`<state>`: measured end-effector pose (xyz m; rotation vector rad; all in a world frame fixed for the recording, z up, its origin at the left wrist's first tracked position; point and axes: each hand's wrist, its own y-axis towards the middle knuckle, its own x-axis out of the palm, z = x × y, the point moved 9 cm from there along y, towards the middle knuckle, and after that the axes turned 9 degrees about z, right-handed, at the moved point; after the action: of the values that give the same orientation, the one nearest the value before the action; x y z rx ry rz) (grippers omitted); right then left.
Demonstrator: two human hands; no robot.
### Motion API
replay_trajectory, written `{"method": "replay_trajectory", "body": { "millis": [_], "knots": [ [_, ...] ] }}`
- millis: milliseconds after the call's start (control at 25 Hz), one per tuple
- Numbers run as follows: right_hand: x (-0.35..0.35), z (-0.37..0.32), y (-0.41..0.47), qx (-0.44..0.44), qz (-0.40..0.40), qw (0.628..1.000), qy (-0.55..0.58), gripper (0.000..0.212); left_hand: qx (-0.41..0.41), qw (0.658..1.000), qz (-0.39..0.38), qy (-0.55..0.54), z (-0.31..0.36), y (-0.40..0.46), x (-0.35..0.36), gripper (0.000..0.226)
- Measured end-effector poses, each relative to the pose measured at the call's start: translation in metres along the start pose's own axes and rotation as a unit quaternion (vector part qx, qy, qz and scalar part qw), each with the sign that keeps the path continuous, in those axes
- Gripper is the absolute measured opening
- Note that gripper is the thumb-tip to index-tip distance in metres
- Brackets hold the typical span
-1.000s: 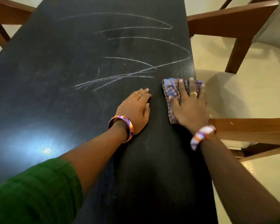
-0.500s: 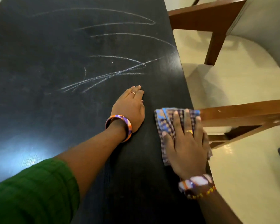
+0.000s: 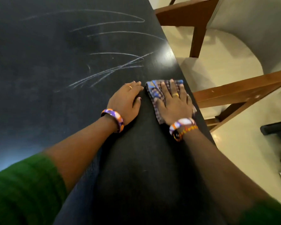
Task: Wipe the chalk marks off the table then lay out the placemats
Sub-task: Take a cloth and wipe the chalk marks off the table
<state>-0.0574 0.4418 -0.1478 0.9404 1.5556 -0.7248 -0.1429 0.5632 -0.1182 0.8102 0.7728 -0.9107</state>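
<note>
both hands are down on the dark surface (image 3: 39, 98), close together near its right edge. the right hand (image 3: 174, 103) lies flat with its fingers spread, pressing on a folded checked cloth (image 3: 154, 93) in blue and purple; the cloth shows beyond the fingertips and along the left side of the hand, and a corner of it peeks out by the wrist at the very edge of the surface. the left hand (image 3: 126, 101) rests palm down just beside the cloth, fingers straight and together, holding nothing, its fingertips almost touching the cloth's left fold. white chalk marks (image 3: 107, 72) sweep across the surface ahead of the hands: a bundle of slanting strokes nearest the left hand, then long curved lines further away, reaching towards the right edge. each hand wears a gold ring, the left wrist carries an orange and purple bangle (image 3: 114, 119), and the right wrist has a beaded bracelet (image 3: 182, 125) in orange, white and purple. green sleeves (image 3: 23, 189) cover the upper arms at the bottom of the view. to the right, past the edge of the surface, stand brown wooden chairs (image 3: 234, 91) on a pale floor (image 3: 217, 52). i cannot see any placemats.
</note>
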Motion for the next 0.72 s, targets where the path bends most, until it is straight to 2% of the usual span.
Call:
{"method": "replay_trajectory", "body": {
  "millis": [80, 160, 280, 400, 480, 600, 640, 720],
  "knots": [
    [-0.003, -0.016, -0.065, -0.023, 0.011, 1.000, -0.014, 0.065, -0.041, 0.996, 0.075, 0.008, -0.037, -0.014, -0.036, 0.038],
    [-0.004, -0.032, -0.087, -0.033, 0.005, 0.999, -0.028, 0.064, -0.128, 0.983, 0.131, 0.036, -0.088, -0.031, -0.070, 0.039],
    [0.000, -0.049, -0.017, 0.002, 0.018, 1.000, -0.018, 0.055, -0.243, 0.952, 0.150, 0.109, -0.160, -0.062, -0.111, 0.043],
    [0.012, -0.100, 0.059, 0.001, 0.016, 1.000, 0.015, 0.057, -0.300, 0.928, 0.125, 0.184, -0.213, -0.085, -0.142, 0.045],
    [0.030, -0.165, 0.057, -0.067, -0.007, 0.997, 0.024, 0.057, -0.324, 0.919, 0.091, 0.203, -0.238, -0.095, -0.150, 0.046],
    [0.043, -0.251, -0.018, -0.240, -0.008, 0.970, 0.039, 0.058, -0.346, 0.917, 0.082, 0.182, -0.253, -0.100, -0.152, 0.047],
    [0.042, -0.256, -0.044, -0.279, -0.014, 0.959, 0.040, 0.064, -0.348, 0.917, 0.084, 0.178, -0.253, -0.101, -0.151, 0.047],
    [0.033, -0.224, -0.057, -0.272, -0.009, 0.962, 0.022, 0.066, -0.346, 0.917, 0.084, 0.180, -0.252, -0.099, -0.150, 0.048]
  ]
}}
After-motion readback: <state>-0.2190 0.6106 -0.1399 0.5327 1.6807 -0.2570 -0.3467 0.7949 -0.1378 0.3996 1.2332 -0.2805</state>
